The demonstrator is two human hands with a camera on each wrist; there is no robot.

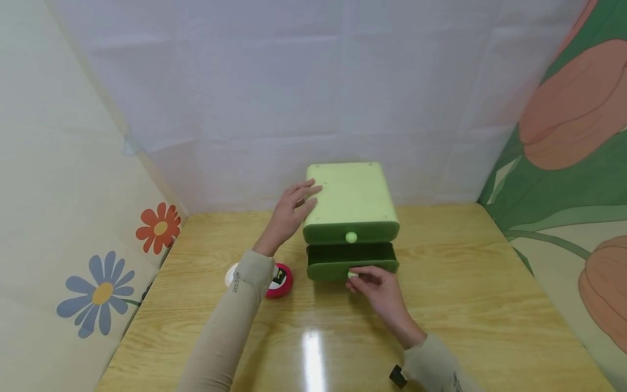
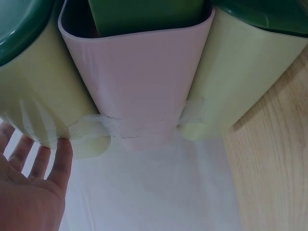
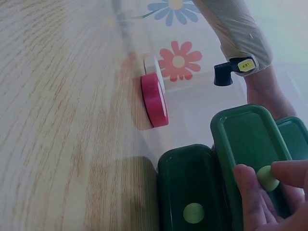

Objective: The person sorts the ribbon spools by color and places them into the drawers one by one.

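Observation:
A small stacked drawer unit (image 1: 348,193) has pale green outer shells and dark green drawer fronts. Its pink middle shell (image 2: 139,82) is joined to the shells beside it with clear tape. The middle drawer (image 3: 248,139) stands pulled out, while the top drawer (image 1: 323,233) and the bottom drawer (image 3: 187,178) sit further in. Thumb and fingers of my right hand (image 1: 379,288) pinch the round light green knob (image 3: 267,178) of the middle drawer. My left hand (image 1: 289,212) rests on the left side of the top shell, fingers extended.
Left of the unit, a red round roll (image 1: 285,280) and a white round thing (image 1: 230,274) are partly hidden by the left sleeve (image 1: 240,310). A white cloth backdrop (image 1: 264,109) hangs behind the wooden table (image 1: 470,272). Flower-printed panels (image 1: 112,218) flank it.

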